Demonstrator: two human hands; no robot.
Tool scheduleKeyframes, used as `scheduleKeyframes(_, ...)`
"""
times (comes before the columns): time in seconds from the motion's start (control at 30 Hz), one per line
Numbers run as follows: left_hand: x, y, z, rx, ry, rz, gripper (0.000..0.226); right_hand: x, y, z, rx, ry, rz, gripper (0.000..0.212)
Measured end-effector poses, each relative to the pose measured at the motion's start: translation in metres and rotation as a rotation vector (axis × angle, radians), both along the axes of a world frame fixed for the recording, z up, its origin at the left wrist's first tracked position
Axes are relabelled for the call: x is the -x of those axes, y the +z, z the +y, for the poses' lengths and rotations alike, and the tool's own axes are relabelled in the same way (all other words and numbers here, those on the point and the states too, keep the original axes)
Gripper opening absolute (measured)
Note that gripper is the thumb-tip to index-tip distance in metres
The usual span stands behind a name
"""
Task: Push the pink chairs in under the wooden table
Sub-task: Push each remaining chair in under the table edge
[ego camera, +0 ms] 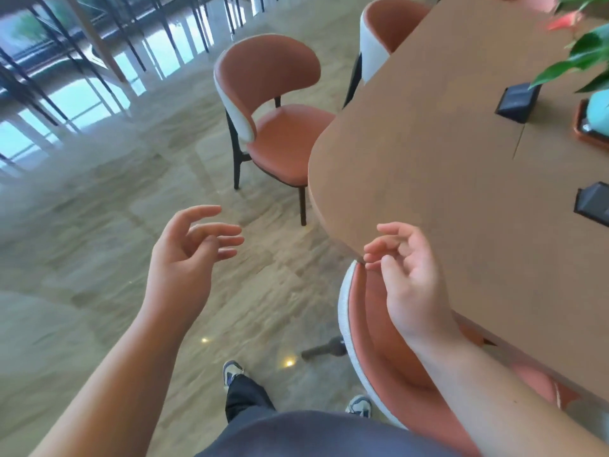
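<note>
Pink and white, the nearest chair (379, 351) sits at about 5 o'clock, right by the person, with its seat tucked under the wooden table (445, 159). A second pink chair (273, 117) stands at about 12 o'clock, pulled out from the table end and turned a bit sideways, with only the corner of its seat under the table edge. A third pink chair (385, 34) at 1 o'clock is pushed in close along the far side.

The right hand (408, 278) floats above the nearest chair's back, fingers loosely bent, holding nothing. The left hand (188, 255) hangs over the floor at about 8 o'clock, fingers loose too, holding nothing.

On the table at 3 o'clock are two black boxes (519, 100) and a green plant (583, 51) in a pot. The floor (99, 225) is shiny tile. Two shoes (232, 372) show at 6 o'clock
</note>
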State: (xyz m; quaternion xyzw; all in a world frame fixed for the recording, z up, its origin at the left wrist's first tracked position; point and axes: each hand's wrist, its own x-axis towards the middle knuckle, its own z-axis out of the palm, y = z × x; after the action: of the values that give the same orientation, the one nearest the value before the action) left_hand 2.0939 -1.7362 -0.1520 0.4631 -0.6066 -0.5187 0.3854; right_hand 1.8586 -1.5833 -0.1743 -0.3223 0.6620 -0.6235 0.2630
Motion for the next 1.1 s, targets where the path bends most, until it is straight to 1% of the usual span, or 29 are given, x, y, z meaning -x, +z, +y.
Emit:
scheduleKeyframes(0.23,-0.126,0.005,-0.114,-0.031,0.059,-0.033,0.049,-0.117,0.008,-0.138,0.028,0.026,-0.073,0.039)
scheduleKeyframes(0.33,-0.159,0.009,-0.145,-0.042,0.06,-0.028,0.049,-0.159,0.014,-0.191,0.017,0.089,-0.093,0.041)
scheduleKeyframes(0.53,-0.212,0.012,-0.195,-0.061,0.174,0.054,0.048,-0.219,0.026,-0.267,-0.04,0.243,-0.137,0.043)
scheduleKeyframes(0.7,-0.229,0.012,-0.242,-0.085,0.204,0.082,0.035,-0.221,0.043,-0.325,-0.029,0.337,-0.154,0.042)
scheduleKeyframes(0.83,-0.213,0.013,-0.302,-0.089,0.193,0.112,0.037,-0.202,0.047,-0.386,-0.016,0.364,-0.093,0.046)
scheduleKeyframes(0.9,-0.202,0.015,-0.337,-0.068,0.173,0.109,0.043,-0.189,0.043,-0.421,-0.015,0.367,-0.084,0.047)
scheduleKeyframes(0.97,-0.19,0.019,-0.377,-0.044,0.158,0.105,0.047,-0.176,0.037,-0.461,-0.004,0.365,-0.084,0.048)
scheduleKeyframes(1.1,-0.159,0.038,-0.473,0.003,0.165,0.107,0.046,-0.149,0.041,-0.554,0.033,0.385,-0.103,0.05)
